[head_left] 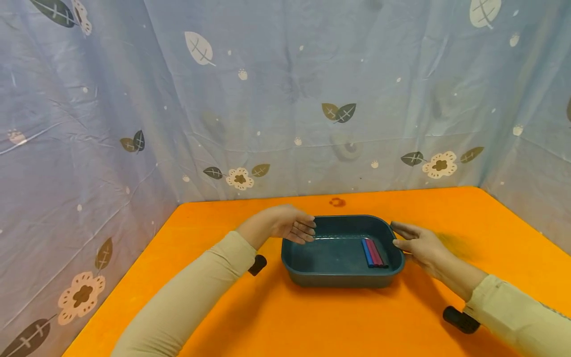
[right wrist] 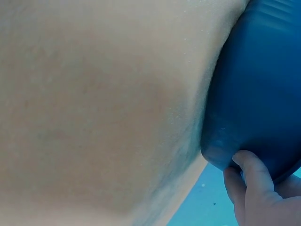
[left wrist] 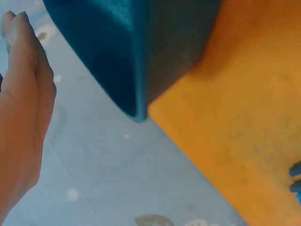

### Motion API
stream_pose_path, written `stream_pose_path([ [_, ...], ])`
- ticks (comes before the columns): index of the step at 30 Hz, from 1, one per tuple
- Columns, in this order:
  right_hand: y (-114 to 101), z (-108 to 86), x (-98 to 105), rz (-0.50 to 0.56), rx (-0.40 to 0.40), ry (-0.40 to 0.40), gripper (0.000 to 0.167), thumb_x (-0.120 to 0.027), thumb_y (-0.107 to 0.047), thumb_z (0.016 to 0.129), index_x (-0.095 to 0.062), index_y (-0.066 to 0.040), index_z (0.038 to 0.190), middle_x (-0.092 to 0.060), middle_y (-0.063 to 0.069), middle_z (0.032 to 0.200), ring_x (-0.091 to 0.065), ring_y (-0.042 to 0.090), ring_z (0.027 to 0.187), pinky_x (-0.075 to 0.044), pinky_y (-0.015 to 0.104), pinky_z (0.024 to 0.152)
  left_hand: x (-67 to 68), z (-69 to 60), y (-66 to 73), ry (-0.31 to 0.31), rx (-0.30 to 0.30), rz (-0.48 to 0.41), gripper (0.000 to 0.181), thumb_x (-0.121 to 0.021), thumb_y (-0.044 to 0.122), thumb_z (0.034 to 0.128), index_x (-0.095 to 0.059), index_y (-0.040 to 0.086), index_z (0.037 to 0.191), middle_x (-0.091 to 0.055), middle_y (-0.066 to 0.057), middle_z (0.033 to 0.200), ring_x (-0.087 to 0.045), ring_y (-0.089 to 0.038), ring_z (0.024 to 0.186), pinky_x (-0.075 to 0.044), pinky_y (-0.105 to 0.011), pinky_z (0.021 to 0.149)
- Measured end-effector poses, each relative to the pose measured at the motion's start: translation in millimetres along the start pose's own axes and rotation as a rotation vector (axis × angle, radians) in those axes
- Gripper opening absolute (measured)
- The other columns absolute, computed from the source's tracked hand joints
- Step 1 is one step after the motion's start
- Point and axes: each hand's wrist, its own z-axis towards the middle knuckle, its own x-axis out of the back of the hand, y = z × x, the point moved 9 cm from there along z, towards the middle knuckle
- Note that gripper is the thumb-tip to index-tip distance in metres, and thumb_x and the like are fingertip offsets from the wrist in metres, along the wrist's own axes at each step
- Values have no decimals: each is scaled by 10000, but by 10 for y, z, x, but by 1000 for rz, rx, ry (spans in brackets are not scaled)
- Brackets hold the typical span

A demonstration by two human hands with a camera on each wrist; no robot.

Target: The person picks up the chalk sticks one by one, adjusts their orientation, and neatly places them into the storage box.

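A dark teal plastic basin (head_left: 339, 280) stands on the orange surface between my hands. Several slim sticks (head_left: 374, 254), blue, pink and dark, lie side by side in its right end; I cannot tell their exact kind. My left hand (head_left: 292, 225) hovers by the basin's left rim, palm facing inward with loosely extended fingers. A gap separates that hand (left wrist: 26, 113) from the basin (left wrist: 141, 61) in the left wrist view. At the right end, my right hand (head_left: 421, 245) holds its fingers extended beside the rim. Fingertips (right wrist: 247, 157) touch the basin's outer wall (right wrist: 254, 103) in the right wrist view.
A grey-blue curtain (head_left: 285, 114) with leaves and flowers hangs behind and beside the orange tabletop (head_left: 339, 322). Dark wrist-worn pieces (head_left: 461, 320) hang below both forearms. Small dark-blue ends (left wrist: 295, 176) show at the left wrist view's right edge.
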Motion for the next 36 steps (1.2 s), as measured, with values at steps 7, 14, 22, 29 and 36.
stream_pose_path([
  [7,0,-8,-15,-3,-3,-2,612,-418,-3,1027,-60,68,1518,-61,301,1554,-266,481,1354,-529,253,766,156,-89,-129,19,-22,-36,413,-447,176,1053,-474,-102,1357,-614,-82,919,-638,-209,865,-493,-398,969],
  [14,1,5,0,-14,6,0,613,-432,-2,1024,-74,76,1515,-74,310,1549,-526,103,1087,-541,260,774,329,-189,-308,45,-51,-67,405,-436,169,1054,-468,-120,1338,-617,-63,886,-636,-179,812,-532,-344,884],
  [22,8,3,4,-35,5,8,612,-429,-1,1025,-72,70,1517,-79,309,1548,-522,150,1116,-531,256,738,478,-296,-481,62,-97,-61,413,-441,185,1053,-484,-130,1317,-632,-137,1059,-634,-333,1059,-532,-362,896],
  [29,13,4,2,-19,9,1,619,-436,4,1020,-72,77,1515,-78,314,1543,-548,114,1078,-547,268,741,619,-426,-581,94,-133,-61,389,-439,175,1051,-502,-135,1279,-589,-241,1186,-595,-379,1134,-525,-381,913],
  [36,22,9,15,-20,2,-2,618,-434,-10,1026,-68,72,1517,-69,309,1547,-542,115,1084,-545,265,759,750,-541,-717,115,-141,-73,419,-424,159,1055,-453,-157,1328,-532,-306,1264,-588,-372,1144,-488,-414,971],
])
